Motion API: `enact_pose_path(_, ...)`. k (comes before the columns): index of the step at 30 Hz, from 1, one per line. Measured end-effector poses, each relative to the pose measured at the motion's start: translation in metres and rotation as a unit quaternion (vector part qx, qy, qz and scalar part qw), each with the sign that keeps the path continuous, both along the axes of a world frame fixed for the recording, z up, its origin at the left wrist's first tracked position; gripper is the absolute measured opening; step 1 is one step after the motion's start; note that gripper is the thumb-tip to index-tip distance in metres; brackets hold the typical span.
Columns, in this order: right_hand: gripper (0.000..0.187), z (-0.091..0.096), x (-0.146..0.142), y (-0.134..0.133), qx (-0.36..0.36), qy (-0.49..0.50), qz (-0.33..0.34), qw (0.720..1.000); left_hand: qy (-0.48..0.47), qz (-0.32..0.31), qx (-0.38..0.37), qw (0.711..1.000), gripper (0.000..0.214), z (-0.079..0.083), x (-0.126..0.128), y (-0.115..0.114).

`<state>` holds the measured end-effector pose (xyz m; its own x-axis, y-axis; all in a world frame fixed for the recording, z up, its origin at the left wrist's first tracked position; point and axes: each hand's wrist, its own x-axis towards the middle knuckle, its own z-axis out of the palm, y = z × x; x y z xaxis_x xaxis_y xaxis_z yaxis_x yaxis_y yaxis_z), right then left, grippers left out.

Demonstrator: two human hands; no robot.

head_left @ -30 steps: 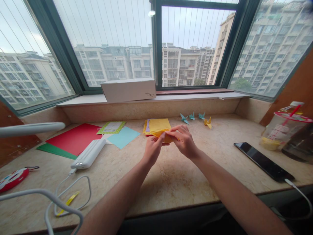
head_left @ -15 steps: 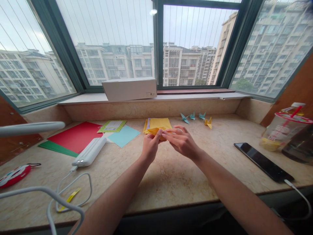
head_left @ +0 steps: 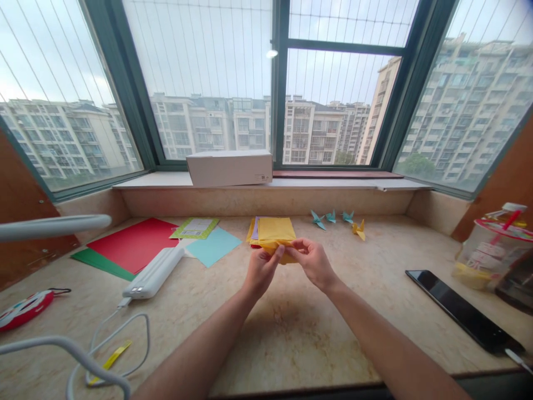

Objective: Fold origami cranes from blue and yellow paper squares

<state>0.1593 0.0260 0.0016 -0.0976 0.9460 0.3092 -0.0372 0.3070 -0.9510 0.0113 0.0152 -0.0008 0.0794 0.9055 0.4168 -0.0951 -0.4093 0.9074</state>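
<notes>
My left hand [head_left: 261,270] and my right hand [head_left: 314,261] meet over the marble counter [head_left: 291,322], both pinching a small folded piece of yellow paper [head_left: 285,251]. The fingers cover most of it. Just behind the hands lies a stack of yellow paper squares [head_left: 272,229]. Three small teal paper cranes [head_left: 330,216] and a yellow paper crane [head_left: 358,229] stand further back to the right.
Red [head_left: 133,244], green [head_left: 97,263] and light blue [head_left: 213,246] sheets lie at left, with a white power bank [head_left: 153,273] and its cable [head_left: 120,344]. A black phone [head_left: 464,311] and a plastic cup [head_left: 489,250] are at right. A white box [head_left: 230,168] sits on the sill.
The camera tilted up, so everything sits lower in the picture. My hands stayed together on the yellow paper, the right fingers now curled in tighter to it.
</notes>
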Motion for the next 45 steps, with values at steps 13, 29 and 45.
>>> enact_pose_path(13, 0.032, 0.003, 0.023, 0.006, 0.002, -0.132, 0.135, 0.982, 0.303, 0.062, 0.103, 0.945, 0.02, 0.008, -0.021, 0.001)
enact_pose_path(29, 0.01, -0.027, 0.023, 0.018, 0.022, -0.347, 0.083, 0.934, 0.451, 0.048, 0.049, 0.89, 0.012, -0.014, -0.012, 0.002)
enact_pose_path(45, 0.009, -0.022, 0.043, 0.002, 0.263, -0.404, 0.189, 0.855, 0.54, -0.11, 0.202, 0.81, 0.023, -0.011, -0.036, -0.007)
